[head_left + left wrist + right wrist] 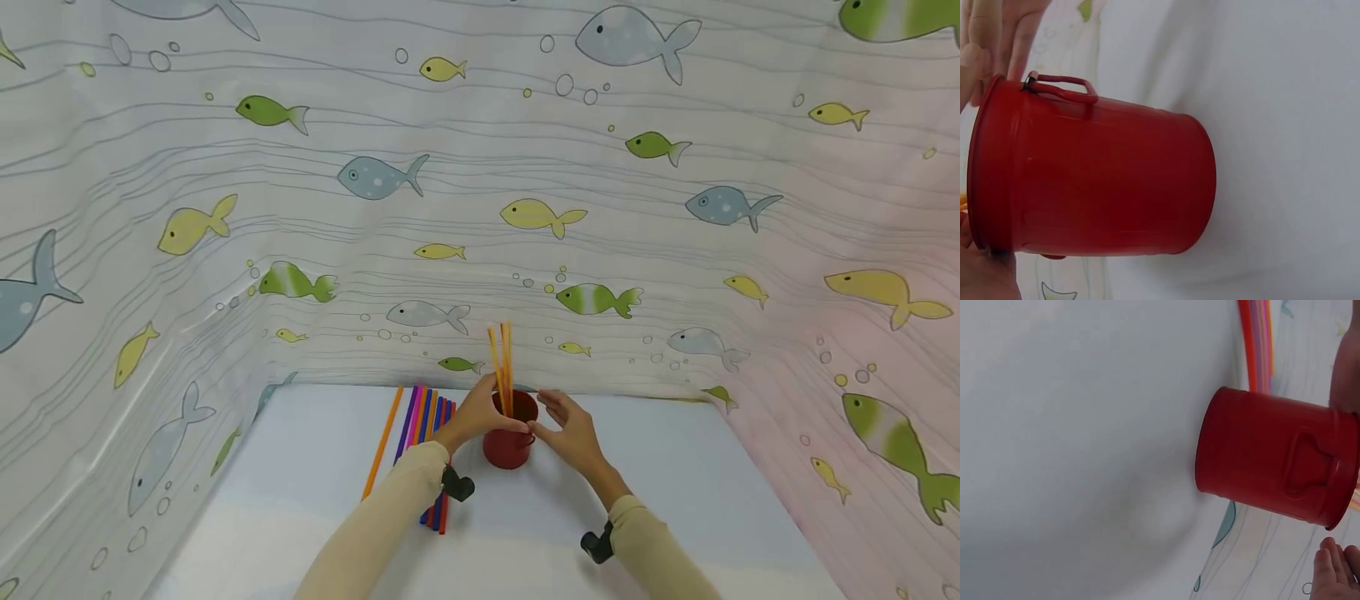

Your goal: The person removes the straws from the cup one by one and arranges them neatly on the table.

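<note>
A small red metal bucket (507, 448) with side handles stands upright on the white table. Several orange straws (507, 367) rise from it, leaning slightly. My left hand (480, 410) holds the bucket's left side at the rim, its thumb stretched across the front. In the right wrist view that hand (1346, 372) lies against the rim. On the other side, my right hand (572, 429) has its thumb near the rim and handle and its fingers spread loosely. The right wrist view shows its fingers (1330, 565) apart from the bucket wall.
Left of the bucket lies a row of orange, purple, pink, blue and red straws (412, 429), partly covered by my left arm. Behind the white table (637, 467) and on both sides hangs a fish-printed cloth (480, 275). Dark straps (597, 546) sit on both wrists.
</note>
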`<state>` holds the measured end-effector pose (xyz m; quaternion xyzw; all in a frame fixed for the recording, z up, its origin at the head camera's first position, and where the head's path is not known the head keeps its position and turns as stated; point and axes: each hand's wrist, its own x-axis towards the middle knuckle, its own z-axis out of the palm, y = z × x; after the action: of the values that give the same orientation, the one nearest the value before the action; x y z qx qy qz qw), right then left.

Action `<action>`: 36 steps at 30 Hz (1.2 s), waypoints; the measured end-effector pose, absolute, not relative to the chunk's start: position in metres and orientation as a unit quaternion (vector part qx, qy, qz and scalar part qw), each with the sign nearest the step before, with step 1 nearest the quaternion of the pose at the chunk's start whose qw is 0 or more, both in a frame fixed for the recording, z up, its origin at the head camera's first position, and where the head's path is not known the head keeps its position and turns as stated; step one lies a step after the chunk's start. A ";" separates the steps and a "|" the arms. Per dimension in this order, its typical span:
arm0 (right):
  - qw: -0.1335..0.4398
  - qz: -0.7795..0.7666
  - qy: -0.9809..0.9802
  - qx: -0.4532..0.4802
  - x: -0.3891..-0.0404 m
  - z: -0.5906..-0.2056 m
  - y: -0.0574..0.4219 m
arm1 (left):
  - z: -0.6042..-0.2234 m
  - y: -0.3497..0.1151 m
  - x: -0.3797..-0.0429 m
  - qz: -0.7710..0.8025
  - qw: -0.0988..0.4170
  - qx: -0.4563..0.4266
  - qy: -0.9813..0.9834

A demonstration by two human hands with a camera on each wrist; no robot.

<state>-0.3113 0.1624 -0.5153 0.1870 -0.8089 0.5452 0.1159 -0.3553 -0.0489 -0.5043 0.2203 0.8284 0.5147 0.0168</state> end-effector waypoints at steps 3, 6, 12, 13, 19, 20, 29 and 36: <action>0.122 0.549 -0.806 0.182 -0.312 -0.515 0.164 | -0.504 -0.047 -0.358 0.507 0.012 0.242 0.827; 0.120 0.549 -0.806 0.184 -0.308 -0.512 0.164 | -0.506 -0.047 -0.359 0.503 0.015 0.252 0.826; 0.138 0.569 -0.789 0.185 -0.292 -0.498 0.156 | -0.515 -0.049 -0.354 0.505 0.023 0.263 0.822; 0.145 0.569 -0.788 0.184 -0.292 -0.496 0.155 | -0.514 -0.049 -0.354 0.506 0.021 0.265 0.820; 0.190 0.570 -0.777 0.188 -0.308 -0.475 0.150 | -0.510 -0.046 -0.353 0.510 0.017 0.274 0.815; 0.193 0.574 -0.774 0.186 -0.312 -0.470 0.148 | -0.509 -0.045 -0.353 0.512 0.016 0.275 0.814; 0.169 0.549 -0.808 0.131 -0.361 -0.466 0.138 | -0.511 -0.044 -0.351 0.521 0.022 0.251 0.816; 0.167 0.541 -0.813 0.135 -0.372 -0.474 0.129 | -0.514 -0.043 -0.356 0.508 0.020 0.242 0.827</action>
<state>-0.3718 0.1285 -0.4737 0.1350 -0.8131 0.5411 0.1668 -0.3556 -0.0430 -0.5144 0.2424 0.8265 0.5076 0.0202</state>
